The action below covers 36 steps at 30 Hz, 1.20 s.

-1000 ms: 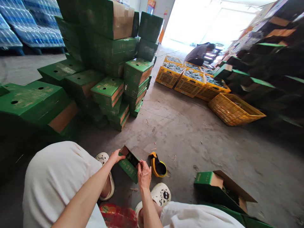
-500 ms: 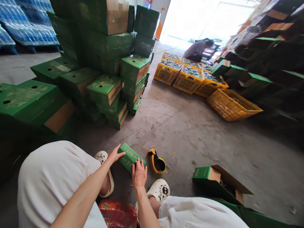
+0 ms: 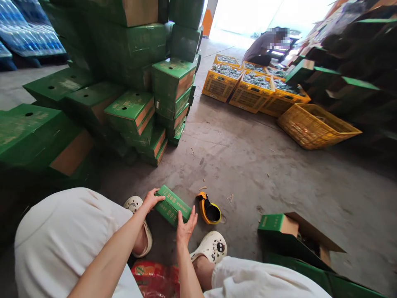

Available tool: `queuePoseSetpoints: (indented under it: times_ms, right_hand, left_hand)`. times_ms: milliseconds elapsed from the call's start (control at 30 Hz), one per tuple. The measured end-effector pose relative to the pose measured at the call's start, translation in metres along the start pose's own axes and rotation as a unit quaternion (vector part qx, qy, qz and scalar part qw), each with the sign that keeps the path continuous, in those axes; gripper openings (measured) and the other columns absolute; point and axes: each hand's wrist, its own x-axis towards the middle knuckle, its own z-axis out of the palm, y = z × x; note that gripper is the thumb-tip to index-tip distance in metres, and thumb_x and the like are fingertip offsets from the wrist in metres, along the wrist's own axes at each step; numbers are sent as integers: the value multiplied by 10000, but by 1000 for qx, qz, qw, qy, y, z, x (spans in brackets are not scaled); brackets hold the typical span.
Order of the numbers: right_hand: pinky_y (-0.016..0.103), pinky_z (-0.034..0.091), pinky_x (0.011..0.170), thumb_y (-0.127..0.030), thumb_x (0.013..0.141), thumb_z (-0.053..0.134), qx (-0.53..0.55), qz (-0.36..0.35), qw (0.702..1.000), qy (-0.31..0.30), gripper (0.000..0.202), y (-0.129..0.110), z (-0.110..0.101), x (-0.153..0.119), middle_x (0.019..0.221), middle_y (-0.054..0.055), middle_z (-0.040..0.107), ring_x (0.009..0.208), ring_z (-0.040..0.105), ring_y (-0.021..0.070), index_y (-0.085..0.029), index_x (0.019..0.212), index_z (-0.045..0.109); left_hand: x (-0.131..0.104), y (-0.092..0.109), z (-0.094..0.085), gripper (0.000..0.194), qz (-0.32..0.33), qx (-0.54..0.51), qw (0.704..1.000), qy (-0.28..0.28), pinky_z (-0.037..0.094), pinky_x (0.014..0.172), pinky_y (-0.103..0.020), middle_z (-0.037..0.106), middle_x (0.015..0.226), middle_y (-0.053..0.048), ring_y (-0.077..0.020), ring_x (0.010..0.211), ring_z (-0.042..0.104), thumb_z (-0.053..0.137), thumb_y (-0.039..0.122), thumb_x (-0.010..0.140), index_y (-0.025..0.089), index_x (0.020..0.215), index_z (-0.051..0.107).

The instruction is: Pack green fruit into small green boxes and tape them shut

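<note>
Between my feet a long, narrow green cardboard box with pale printed characters is level with my hands. My left hand grips its far left end, thumb across the top. At the right end, my right hand holds the box's corner between a thumb on the near side and spread fingers at the end face. Just right of the box, a yellow and black tape dispenser lies on the floor. A red plastic package sits below my arms, partly covered.
Green cartons are stacked high at left. Yellow crates filled with small items stand ahead, with a tilted yellow basket nearer. A person crouches behind them. An open green carton lies at right.
My right hand has shifted from lying over the top of the box to its right end, fingers now raised and spread around the corner. My left hand keeps its grip. The camera view has tilted slightly.
</note>
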Motion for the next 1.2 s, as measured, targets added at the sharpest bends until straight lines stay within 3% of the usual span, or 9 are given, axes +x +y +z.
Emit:
queuePoseSetpoints:
  times_ms: [133, 233, 300, 367, 467, 767, 967, 1100, 1200]
  right_hand:
    - [459, 368, 1222, -513, 997, 576, -67, -38, 995, -62, 673, -15, -7, 3, 1770, 190, 131, 1595, 279, 355, -193, 1587, 516]
    - [660, 220, 1247, -451, 1009, 589, -191, -94, 971, -113, 570, -40, -13, 12, 1766, 110, 220, 1623, 172, 383, -327, 1564, 551]
    - [729, 144, 1229, -429, 957, 685, -257, -139, 939, -183, 708, -56, -13, 18, 1750, 118, 269, 1623, 163, 395, -381, 1623, 449]
    - [734, 130, 1219, -471, 835, 827, -304, -173, 909, -229, 1014, -67, -9, 21, 1753, 192, 221, 1616, 153, 439, -356, 1691, 294]
    - [742, 124, 1199, -570, 725, 904, -353, -211, 888, -206, 1262, -66, 0, 19, 1738, 289, 170, 1609, 97, 490, -298, 1720, 176]
    - [681, 129, 1205, -566, 724, 910, -347, -316, 870, -150, 1246, -46, -2, 30, 1626, 257, 391, 1485, 358, 491, -365, 1712, 178]
    - [608, 134, 1236, -574, 688, 944, -331, -353, 863, -145, 1246, -30, -25, 47, 1655, 184, 356, 1496, 326, 480, -445, 1691, 215]
    - [599, 140, 1245, -582, 696, 935, -321, -353, 866, -150, 1203, -16, -31, 49, 1667, 152, 347, 1507, 320, 466, -475, 1677, 246]
    - [623, 138, 1250, -605, 682, 932, -291, -339, 878, -170, 1137, -22, -28, 53, 1650, 161, 384, 1514, 320, 469, -444, 1653, 361]
  left_hand:
    - [1, 0, -2, 713, -11, -8, 1000, -9, 623, 716, -322, 597, 1531, -130, -297, 1158, 712, 857, 447, 762, 274, 1398, 586]
    - [1, 1, -3, 707, -13, -12, 1000, -13, 630, 724, -338, 601, 1525, -127, -303, 1154, 711, 869, 459, 751, 278, 1374, 589]
    - [1, 1, -3, 700, -12, -17, 1000, -14, 633, 723, -342, 612, 1511, -129, -299, 1133, 720, 869, 450, 754, 275, 1371, 587]
    - [0, 1, -1, 691, -12, -22, 1000, -13, 632, 711, -334, 623, 1497, -133, -291, 1109, 728, 866, 430, 760, 267, 1370, 585]
    - [0, 2, 1, 692, -14, -28, 1000, -4, 631, 693, -315, 646, 1467, -132, -284, 1089, 736, 886, 415, 745, 253, 1356, 604]
    - [-10, 10, 0, 713, -4, -60, 998, 2, 612, 575, -262, 719, 1370, -144, -269, 989, 768, 895, 437, 765, 183, 1386, 651]
    - [-17, 5, 16, 668, -5, -84, 996, -2, 608, 520, -251, 776, 1265, -130, -277, 956, 782, 838, 408, 842, 180, 1442, 654]
    - [-18, 4, 32, 716, -21, -75, 997, 25, 608, 483, -260, 744, 1329, -160, -297, 952, 786, 866, 414, 810, 161, 1445, 653]
    - [-19, 7, 35, 797, -18, -66, 997, 39, 609, 465, -264, 692, 1420, -175, -304, 972, 783, 880, 427, 793, 167, 1495, 607]
